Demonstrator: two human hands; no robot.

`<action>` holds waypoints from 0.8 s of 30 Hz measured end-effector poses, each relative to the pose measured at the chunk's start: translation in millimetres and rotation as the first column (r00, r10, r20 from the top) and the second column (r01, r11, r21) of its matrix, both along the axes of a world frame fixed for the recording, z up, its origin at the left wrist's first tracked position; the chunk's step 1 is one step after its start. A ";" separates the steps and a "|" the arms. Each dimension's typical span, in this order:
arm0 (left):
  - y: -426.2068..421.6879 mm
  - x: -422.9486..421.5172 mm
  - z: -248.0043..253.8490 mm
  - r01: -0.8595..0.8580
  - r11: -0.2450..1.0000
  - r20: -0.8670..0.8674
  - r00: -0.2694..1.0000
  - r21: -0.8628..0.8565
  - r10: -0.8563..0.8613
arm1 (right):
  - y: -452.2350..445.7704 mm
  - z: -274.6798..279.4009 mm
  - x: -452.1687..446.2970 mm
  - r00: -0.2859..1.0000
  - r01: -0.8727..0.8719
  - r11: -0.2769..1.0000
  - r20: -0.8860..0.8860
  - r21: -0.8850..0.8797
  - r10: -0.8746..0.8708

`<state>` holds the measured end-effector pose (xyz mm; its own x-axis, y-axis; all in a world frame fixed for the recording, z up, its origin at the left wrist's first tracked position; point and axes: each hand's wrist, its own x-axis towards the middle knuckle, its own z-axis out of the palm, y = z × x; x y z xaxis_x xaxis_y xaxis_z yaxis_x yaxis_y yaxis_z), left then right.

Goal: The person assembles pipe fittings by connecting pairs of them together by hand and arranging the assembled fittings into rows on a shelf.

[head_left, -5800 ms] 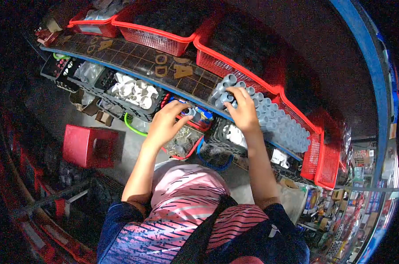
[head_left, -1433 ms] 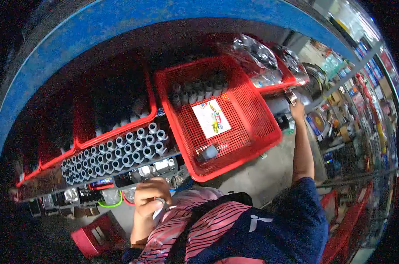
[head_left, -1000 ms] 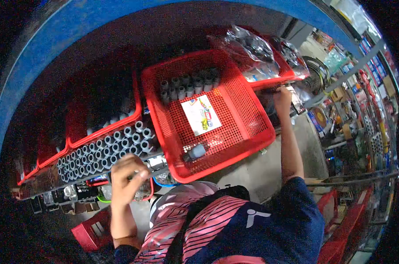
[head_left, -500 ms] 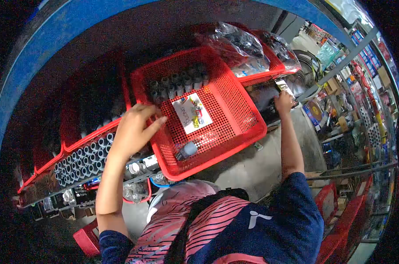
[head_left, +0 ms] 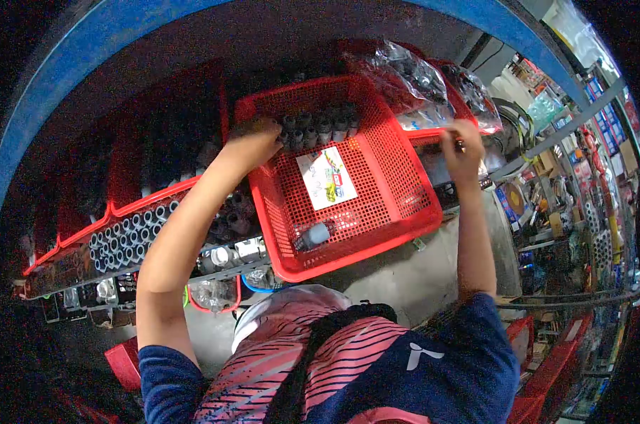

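A red plastic basket (head_left: 398, 233) sits tilted in front of me, with a printed label card (head_left: 327, 177) on its floor. Rows of grey pipe fittings (head_left: 325, 129) stand upright at its far end. One loose grey fitting (head_left: 316, 234) lies near the basket's close left corner. My left hand (head_left: 255, 143) is over the basket's left rim, its fingers closed at the left end of the fittings; what they hold is hidden. To the right, beyond the basket's rim, my right hand (head_left: 465, 152) is raised with curled fingers. A small dark spot shows between them, too small to name.
White-ended tubular fittings (head_left: 129, 239) fill a red bin on the left. Clear plastic bags of parts (head_left: 408, 81) lie in a red bin at the back right. A blue shelf beam (head_left: 193, 15) arches overhead. Crowded shelves (head_left: 553, 205) line the right side.
My left hand has moved from the basket's left rim up to the fittings, and its fingers have closed. My right hand has risen slightly. The view has shifted a little.
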<state>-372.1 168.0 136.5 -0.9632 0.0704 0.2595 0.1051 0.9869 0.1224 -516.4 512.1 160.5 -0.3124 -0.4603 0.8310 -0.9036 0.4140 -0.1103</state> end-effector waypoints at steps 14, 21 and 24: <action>-23.9 -49.8 -77.9 -0.165 0.962 -0.155 0.979 -0.216 0.133 | -196.1 -37.5 25.2 0.880 -0.429 0.457 0.475 0.779 0.018; -26.8 -48.2 -75.6 -0.051 0.947 -0.051 0.998 -0.316 0.037 | -219.2 -84.0 11.8 0.942 -0.327 0.795 0.107 0.511 0.319; -28.2 -46.3 -77.1 -0.047 0.972 0.017 0.998 -0.230 0.052 | -217.3 -77.5 17.5 0.959 -0.280 0.732 0.148 0.622 0.241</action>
